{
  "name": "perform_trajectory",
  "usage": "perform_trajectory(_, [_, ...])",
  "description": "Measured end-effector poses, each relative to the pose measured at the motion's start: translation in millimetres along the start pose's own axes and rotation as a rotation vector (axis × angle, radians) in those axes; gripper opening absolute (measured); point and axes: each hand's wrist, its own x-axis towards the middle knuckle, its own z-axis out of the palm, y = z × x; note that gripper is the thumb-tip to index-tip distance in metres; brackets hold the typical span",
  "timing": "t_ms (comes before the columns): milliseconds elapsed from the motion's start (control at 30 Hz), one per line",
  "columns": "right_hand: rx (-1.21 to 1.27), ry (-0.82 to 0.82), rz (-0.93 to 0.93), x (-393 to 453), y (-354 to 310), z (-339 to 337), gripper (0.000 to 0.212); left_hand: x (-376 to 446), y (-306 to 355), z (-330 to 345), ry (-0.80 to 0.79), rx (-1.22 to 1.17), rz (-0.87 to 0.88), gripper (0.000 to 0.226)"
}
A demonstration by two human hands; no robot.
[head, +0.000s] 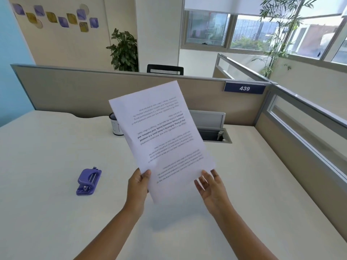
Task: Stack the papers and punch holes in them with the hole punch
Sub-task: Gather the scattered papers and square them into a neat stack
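Observation:
A white stack of printed papers (161, 136) is held up above the desk, text upside down to me, tilted to the left. My left hand (139, 186) pinches its lower left edge, thumb on the front. My right hand (210, 186) is by the lower right corner with fingers spread and relaxed; whether the fingertips touch the papers' edge is unclear. A purple hole punch (88, 182) lies on the white desk (47, 166), to the left of my left hand and apart from it.
A mesh pen cup (115, 126) stands behind the papers, partly hidden. An open cable hatch (216, 134) is set into the desk at the back. Beige partitions (75, 91) with a "439" plate wall the desk at back and right.

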Motion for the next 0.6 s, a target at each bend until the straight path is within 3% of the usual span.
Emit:
perform_trajectory(67, [-0.023,-0.065,-0.003,-5.2,1.3,10.8,0.036,-2.5,2.4,12.1,-0.016,-0.058,-0.001,0.019])
perform_trajectory(267, [-0.364,-0.104,-0.257,-11.2,-11.7,11.8,0.025,-5.6,4.1,6.6,-0.096,-0.141,0.041,0.020])
perform_trajectory(467, [-0.634,-0.017,-0.405,-3.6,-35.3,-12.4,0.026,22.9,19.8,-24.1,0.034,-0.329,0.067,0.023])
perform_trajectory(600, [-0.763,0.034,-0.442,2.1,-49.1,-26.0,0.029,38.0,29.3,-51.7,0.091,-0.186,0.073,0.018])
